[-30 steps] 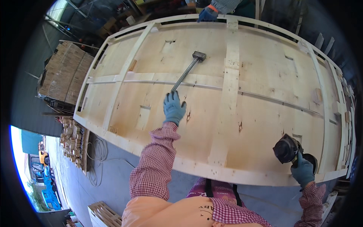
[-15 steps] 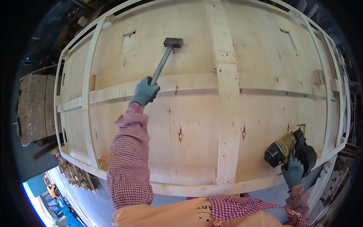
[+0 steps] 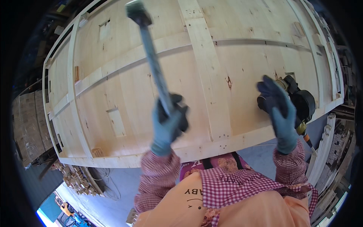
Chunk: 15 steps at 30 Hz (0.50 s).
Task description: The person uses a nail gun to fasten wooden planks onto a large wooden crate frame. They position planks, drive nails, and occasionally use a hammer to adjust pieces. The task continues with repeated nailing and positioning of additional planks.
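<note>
My gloved left hand [image 3: 165, 126] grips the lower end of a hammer [image 3: 154, 66], which stands head-up in front of me, its square head slightly blurred. Over at the right, my gloved right hand [image 3: 283, 115] has its fingers stretched out and its palm turned toward the left. Just behind that hand, a black and yellow coil nail gun [image 3: 303, 103] rests on the wooden panel; the hand covers part of its body, and I cannot tell whether they touch. An air hose fitting [image 3: 308, 139] hangs from the gun past the panel's near edge.
The large plywood panel [image 3: 170, 94] is framed by battens, with a wide cross board [image 3: 206, 72] down its middle and small rectangular cut-outs. Bundled timber [image 3: 28, 125] stands at the left, wood offcuts [image 3: 77, 179] lie on the floor, and long boards [image 3: 321, 147] sit at the right.
My left hand has drawn the hammer back toward me and raised it off the panel. My right hand has let go of the nail gun and opened. The view has shifted nearer my body.
</note>
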{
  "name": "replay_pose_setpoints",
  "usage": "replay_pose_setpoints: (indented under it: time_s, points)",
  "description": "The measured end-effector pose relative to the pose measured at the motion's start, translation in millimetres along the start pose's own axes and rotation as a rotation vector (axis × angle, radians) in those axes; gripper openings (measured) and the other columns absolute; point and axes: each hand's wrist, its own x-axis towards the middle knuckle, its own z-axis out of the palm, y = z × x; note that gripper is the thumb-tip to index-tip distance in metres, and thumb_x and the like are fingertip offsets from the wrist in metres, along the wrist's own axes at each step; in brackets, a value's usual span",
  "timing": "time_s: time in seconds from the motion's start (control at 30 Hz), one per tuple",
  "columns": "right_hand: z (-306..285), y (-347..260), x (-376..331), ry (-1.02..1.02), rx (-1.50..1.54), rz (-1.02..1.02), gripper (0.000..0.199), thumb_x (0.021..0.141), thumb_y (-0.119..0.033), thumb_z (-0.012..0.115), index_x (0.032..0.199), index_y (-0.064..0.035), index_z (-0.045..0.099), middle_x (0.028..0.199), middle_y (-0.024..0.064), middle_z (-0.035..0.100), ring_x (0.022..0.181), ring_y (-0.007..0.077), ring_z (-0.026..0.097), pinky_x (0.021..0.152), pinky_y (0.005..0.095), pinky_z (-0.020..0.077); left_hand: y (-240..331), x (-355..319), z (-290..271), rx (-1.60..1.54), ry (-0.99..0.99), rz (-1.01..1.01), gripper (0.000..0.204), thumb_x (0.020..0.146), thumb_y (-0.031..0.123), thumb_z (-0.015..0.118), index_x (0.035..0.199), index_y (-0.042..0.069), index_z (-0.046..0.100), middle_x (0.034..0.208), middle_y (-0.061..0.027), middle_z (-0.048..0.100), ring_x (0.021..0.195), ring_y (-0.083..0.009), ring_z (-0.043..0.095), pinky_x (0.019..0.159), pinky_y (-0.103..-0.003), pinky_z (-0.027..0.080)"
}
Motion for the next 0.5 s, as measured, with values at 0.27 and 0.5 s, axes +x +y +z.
replay_pose_setpoints:
  time_s: [0.27, 0.5]
  points:
    - [83, 5, -126, 0.241, 0.328, 0.393, 0.041, 0.096, -0.025, 0.051, 0.13, -0.0039, 0.046, 0.071, 0.0009, 0.055, 0.052, 0.0068, 0.049, 0.046, 0.0195, 0.0412, -121, -177, 80, 0.278, -0.371, 0.466, 0.039, 0.08, 0.023, 0.07, 0.106, 0.003, 0.05, 0.07, -0.0085, 0.058, 0.058, -0.0264, 0.059, 0.056, -0.041, 0.048]
    - [30, 59, -249, 0.318, 0.135, 0.523, 0.034, 0.097, -0.035, 0.049, 0.106, -0.0031, 0.055, 0.052, -0.0015, 0.041, 0.04, 0.0076, 0.037, 0.037, 0.0226, 0.0289, -89, -173, -32, 0.935, -0.08, 0.717, 0.025, 0.074, 0.011, 0.072, 0.096, 0.006, 0.061, 0.096, -0.0119, 0.061, 0.09, -0.029, 0.06, 0.078, -0.039, 0.049]
